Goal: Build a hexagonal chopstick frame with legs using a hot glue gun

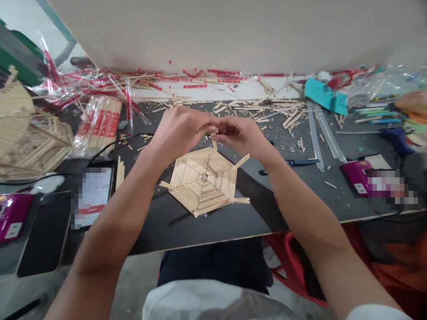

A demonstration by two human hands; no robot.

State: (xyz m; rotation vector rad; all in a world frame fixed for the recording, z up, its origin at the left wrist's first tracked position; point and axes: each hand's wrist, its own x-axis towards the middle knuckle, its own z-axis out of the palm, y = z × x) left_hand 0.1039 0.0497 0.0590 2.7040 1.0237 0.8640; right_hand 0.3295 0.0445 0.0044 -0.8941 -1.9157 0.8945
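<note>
A flat hexagonal panel built of pale wooden sticks lies on the dark table, in rings around a small hole at its middle. Stick ends jut out from several of its corners. At the far corner one wooden stick rises into my fingertips, which hide its end. My left hand bends in from the left with its fingers closed in a pinch there. From the other side my right hand meets it, thumb and fingers also pinched at the stick. Whether a smaller piece sits between the fingertips cannot be made out.
Wrapped sticks, a phone and a dark phone are on the left. Broken stick pieces litter the back. Glue sticks, a blue glue gun, dark blue pliers and a purple box lie right.
</note>
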